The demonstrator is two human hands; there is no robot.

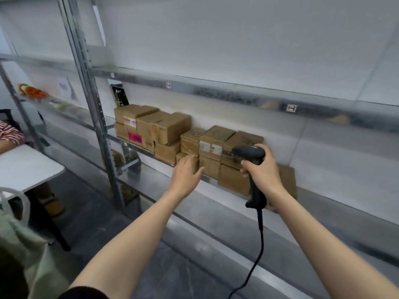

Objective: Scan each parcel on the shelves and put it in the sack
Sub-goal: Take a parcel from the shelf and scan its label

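Several brown cardboard parcels (164, 128) stand stacked in a row on a metal shelf (140, 148). My left hand (186, 172) reaches out with straight fingers and its fingertips are at a small low parcel (195, 162) at the front of the stack. Whether they touch it I cannot tell. My right hand (262, 169) grips the handle of a black barcode scanner (251, 156), whose head points left at the parcels. Its coiled cable hangs down to the bottom edge. A pale green sack (23, 249) shows at the lower left, partly cut off.
Grey metal uprights (92, 100) frame the shelving; lower shelves run under my arms. At the left are a white table (28, 167), a white chair back (13, 201) and a person's striped sleeve (9, 134). Orange items (32, 92) lie on a far shelf.
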